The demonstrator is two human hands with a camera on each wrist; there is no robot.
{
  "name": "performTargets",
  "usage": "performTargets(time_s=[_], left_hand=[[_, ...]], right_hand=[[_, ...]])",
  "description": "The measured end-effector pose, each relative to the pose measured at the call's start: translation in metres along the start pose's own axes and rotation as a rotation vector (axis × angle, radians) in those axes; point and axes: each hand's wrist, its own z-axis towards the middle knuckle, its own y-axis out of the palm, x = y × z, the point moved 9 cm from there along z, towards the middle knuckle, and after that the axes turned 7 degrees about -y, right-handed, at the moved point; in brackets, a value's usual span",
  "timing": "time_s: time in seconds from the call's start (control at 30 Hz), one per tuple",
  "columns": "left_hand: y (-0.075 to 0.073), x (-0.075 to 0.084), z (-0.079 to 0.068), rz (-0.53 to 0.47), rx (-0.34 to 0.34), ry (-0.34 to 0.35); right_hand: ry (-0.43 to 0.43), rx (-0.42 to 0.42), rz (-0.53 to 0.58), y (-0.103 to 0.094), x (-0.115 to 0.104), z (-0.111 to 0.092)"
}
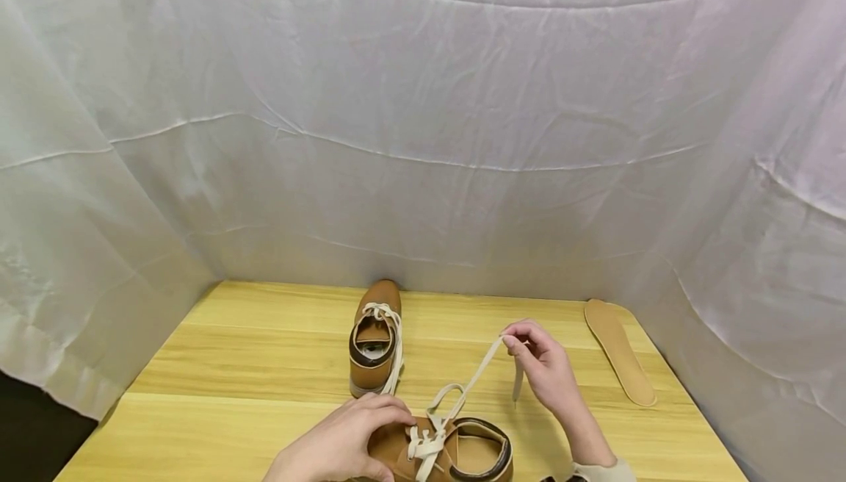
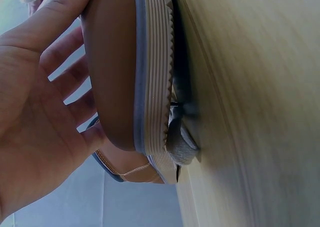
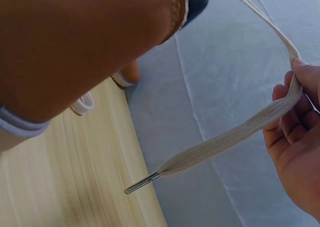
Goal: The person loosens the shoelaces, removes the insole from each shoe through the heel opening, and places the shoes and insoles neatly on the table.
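A brown shoe [image 1: 390, 449] with cream laces and a dark collar lies at the table's front edge, toe to the left. My left hand [image 1: 344, 438] grips its toe, thumb on the near side and fingers over the far side; the left wrist view shows the shoe's ribbed sole [image 2: 155, 72] on edge to the camera. To the right of the shoe and above it, my right hand [image 1: 545, 368] pinches a cream shoelace [image 1: 485, 361] between thumb and fingers. The lace runs taut from the eyelets, and its loose end with a metal tip [image 3: 142, 183] hangs below the hand.
A second brown shoe [image 1: 371, 375], laced, stands farther back with its toe away from me. A tan insole [image 1: 620, 353] lies at the right of the wooden table [image 1: 264, 342]. White cloth [image 1: 423, 210] encloses the back and sides.
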Motion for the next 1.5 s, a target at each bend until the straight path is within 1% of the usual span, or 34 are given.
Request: performTargets(time_s=[0.2, 0.4, 0.47, 0.53, 0.6, 0.67, 0.73, 0.8, 0.87, 0.93, 0.97, 1.03, 1.07, 1.17, 1.27, 1.33, 1.4, 1.5], left_hand=[[0.0, 0.0, 0.0, -0.004, 0.001, 0.0], [0.0, 0.001, 0.0, 0.019, 0.018, 0.002], [-0.001, 0.001, 0.0, 0.019, 0.017, -0.005], [-0.001, 0.001, 0.0, 0.02, 0.017, -0.01], [-0.001, 0.001, 0.0, 0.019, 0.015, -0.013], [-0.001, 0.002, 0.0, 0.019, 0.015, -0.011], [-0.001, 0.002, 0.0, 0.02, 0.017, -0.009], [-0.001, 0.003, 0.0, 0.021, 0.018, -0.007], [0.0, 0.002, 0.0, 0.022, 0.016, -0.006], [0.0, 0.002, 0.0, 0.022, 0.015, -0.006], [0.0, 0.002, 0.0, 0.022, 0.014, -0.007], [0.0, 0.002, 0.0, 0.02, 0.013, -0.01], [0.0, 0.002, 0.0, 0.02, 0.014, -0.011], [0.0, 0.002, 0.0, 0.022, 0.018, -0.011], [0.0, 0.002, 0.0, 0.026, 0.028, -0.003], [0.0, 0.003, -0.001, 0.031, 0.039, 0.009], [0.0, 0.003, -0.001, 0.032, 0.046, 0.019], [0.0, 0.003, -0.001, 0.035, 0.055, 0.033]], right_hand=[[0.029, 0.013, -0.015, -0.004, 0.005, -0.001], [0.112, 0.051, -0.045, -0.011, 0.018, -0.004], [0.138, 0.047, -0.067, -0.012, 0.023, -0.005], [0.171, 0.019, -0.099, -0.012, 0.028, -0.006], [0.213, -0.039, -0.128, -0.009, 0.034, -0.009], [0.269, -0.127, -0.14, -0.004, 0.042, -0.013], [0.316, -0.244, -0.142, 0.004, 0.049, -0.018], [0.355, -0.373, -0.12, 0.014, 0.055, -0.026], [0.37, -0.495, -0.112, 0.023, 0.061, -0.033], [0.361, -0.582, -0.114, 0.03, 0.064, -0.039], [0.358, -0.612, -0.116, 0.033, 0.065, -0.041], [0.347, -0.643, -0.138, 0.036, 0.065, -0.043], [0.344, -0.645, -0.146, 0.036, 0.064, -0.043], [0.332, -0.603, -0.18, 0.035, 0.058, -0.038], [0.287, -0.515, -0.211, 0.035, 0.046, -0.029], [0.222, -0.462, -0.209, 0.037, 0.033, -0.023], [0.142, -0.43, -0.182, 0.042, 0.019, -0.018], [0.008, -0.437, -0.11, 0.055, -0.005, -0.015]])
